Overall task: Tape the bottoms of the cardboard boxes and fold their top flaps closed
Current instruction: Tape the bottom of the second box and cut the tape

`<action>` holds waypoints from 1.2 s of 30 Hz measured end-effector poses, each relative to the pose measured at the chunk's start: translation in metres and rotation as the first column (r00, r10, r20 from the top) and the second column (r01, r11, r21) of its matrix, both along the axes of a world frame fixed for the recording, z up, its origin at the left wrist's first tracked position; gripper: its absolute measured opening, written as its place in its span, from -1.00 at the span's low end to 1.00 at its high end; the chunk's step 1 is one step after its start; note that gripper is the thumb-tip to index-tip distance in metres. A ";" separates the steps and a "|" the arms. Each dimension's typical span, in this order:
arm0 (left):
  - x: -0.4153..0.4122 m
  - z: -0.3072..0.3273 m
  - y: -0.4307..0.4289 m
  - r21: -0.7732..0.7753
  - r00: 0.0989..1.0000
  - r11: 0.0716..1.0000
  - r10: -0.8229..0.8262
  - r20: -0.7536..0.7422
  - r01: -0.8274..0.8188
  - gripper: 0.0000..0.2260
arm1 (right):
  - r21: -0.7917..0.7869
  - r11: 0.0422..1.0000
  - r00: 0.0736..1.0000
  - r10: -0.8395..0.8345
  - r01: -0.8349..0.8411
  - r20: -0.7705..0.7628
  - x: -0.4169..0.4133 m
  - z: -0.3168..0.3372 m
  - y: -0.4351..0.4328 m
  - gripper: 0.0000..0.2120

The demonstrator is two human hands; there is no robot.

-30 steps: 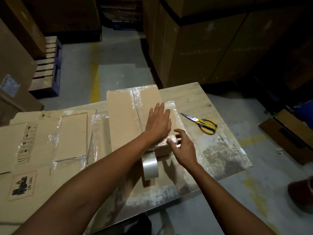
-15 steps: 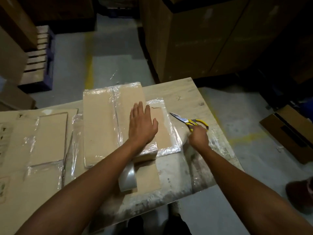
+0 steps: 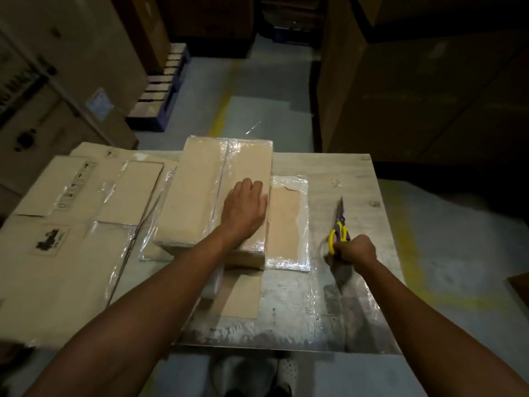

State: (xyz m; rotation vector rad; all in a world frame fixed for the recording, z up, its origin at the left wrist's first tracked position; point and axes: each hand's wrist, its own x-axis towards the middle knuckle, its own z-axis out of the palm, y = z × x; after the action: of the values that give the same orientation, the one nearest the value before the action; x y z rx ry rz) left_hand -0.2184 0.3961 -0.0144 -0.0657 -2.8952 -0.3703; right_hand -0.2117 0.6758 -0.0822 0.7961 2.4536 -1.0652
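One cardboard box (image 3: 197,196) lies at the middle of the table (image 3: 343,179), taped seam up, its long axis running from near edge to far edge. Left hand (image 3: 246,207) stays flat on its right half, fingers (image 3: 252,186) straight. Right hand (image 3: 355,250), earlier just reaching the scissors (image 3: 340,222), now grips their yellow handles, blades turned toward the far edge.

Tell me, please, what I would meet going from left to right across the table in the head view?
Flattened cartons → cardboard box, with the left hand pressed flat on its right half → taped cardboard piece lying flat on the tabletop → scissors, their handles gripped by the right hand.
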 end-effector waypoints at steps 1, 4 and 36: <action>0.005 0.001 -0.005 -0.019 0.999 0.999 -0.034 0.005 0.034 -0.75 | -0.127 0.990 0.997 -0.068 0.063 -0.035 0.001 0.013 -0.013 -0.73; 0.024 0.002 -0.020 -0.072 0.996 0.994 -0.084 -0.009 0.083 -0.75 | -0.338 0.941 0.982 -0.071 0.007 -0.176 0.003 0.046 -0.060 -0.74; 0.182 -0.026 -0.078 0.814 0.818 0.083 0.022 0.575 -0.575 -0.76 | 0.538 0.352 0.378 0.924 -0.766 -0.067 0.055 0.112 -0.211 -0.73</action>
State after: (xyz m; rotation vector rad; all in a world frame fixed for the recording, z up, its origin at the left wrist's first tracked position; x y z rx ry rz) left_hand -0.0367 0.3177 -0.0403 0.9746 -2.1427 -2.3518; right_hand -0.1564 0.4643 0.0295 -0.7670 2.7920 -0.2175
